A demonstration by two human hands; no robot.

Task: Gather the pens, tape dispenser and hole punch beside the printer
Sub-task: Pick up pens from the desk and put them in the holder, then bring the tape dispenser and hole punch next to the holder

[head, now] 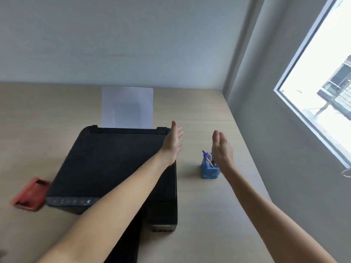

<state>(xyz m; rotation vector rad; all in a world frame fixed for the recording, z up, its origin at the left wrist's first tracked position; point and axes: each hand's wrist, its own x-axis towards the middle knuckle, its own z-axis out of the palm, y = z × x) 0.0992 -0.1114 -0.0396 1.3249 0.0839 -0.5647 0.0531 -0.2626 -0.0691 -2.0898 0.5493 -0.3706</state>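
A black printer sits in the middle of the wooden desk, with white paper standing in its rear tray. To its right stands a small blue holder with blue pens in it. A red object, blurred, lies at the printer's left front corner. My left hand hovers flat and empty over the printer's right rear corner. My right hand is held out, fingers straight, just right of and above the pen holder, holding nothing. I see no tape dispenser.
A grey wall runs behind the desk. A window is set in the wall along the desk's right edge. Bare desk surface lies between the printer and the right wall.
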